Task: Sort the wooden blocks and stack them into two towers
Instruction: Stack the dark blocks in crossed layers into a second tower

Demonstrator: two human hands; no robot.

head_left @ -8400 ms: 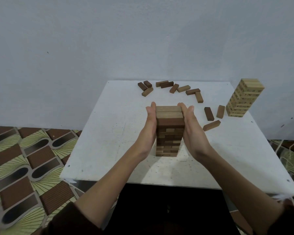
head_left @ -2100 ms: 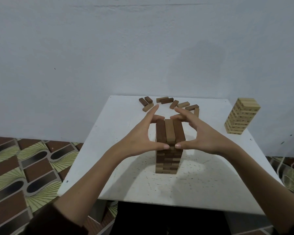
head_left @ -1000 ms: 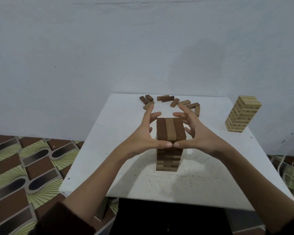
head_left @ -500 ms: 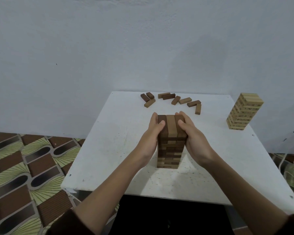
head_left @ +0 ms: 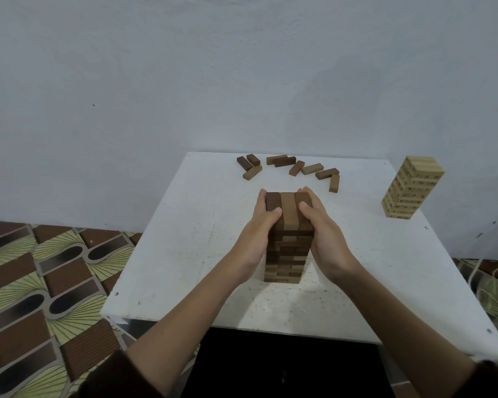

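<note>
Wall (head_left: 242, 67): plain pale, fills the top half of the view. Floor (head_left: 41, 282): patterned brown and green tiles, at 9 o'clock of the table. Table (head_left: 184, 239): white square top, scuffed, far edge against the wall.

Brown tower (head_left: 288, 254): stands upright near the table centre, mixed dark and mid-brown blocks. Top layer is three blocks side by side running 6 to 12: dark, lighter, dark.

Pale tower (head_left: 411, 191): at 2 o'clock of the brown one, well apart, by the table's right edge, nothing touching it.

Left hand (head_left: 259, 228): at the brown tower's 9 o'clock, palm and fingers laid along its upper side, thumb hooked over the top near corner. Right hand (head_left: 319, 231): mirror of that at 3 o'clock, fingertips wrapping the far top corner, thumb on the top layer. Both hands clamp the tower's upper part between them.

Loose blocks (head_left: 311, 168): a scatter of brown ones lying flat in a rough row at 12 o'clock, near the far edge, some touching each other, clear of both towers.
</note>
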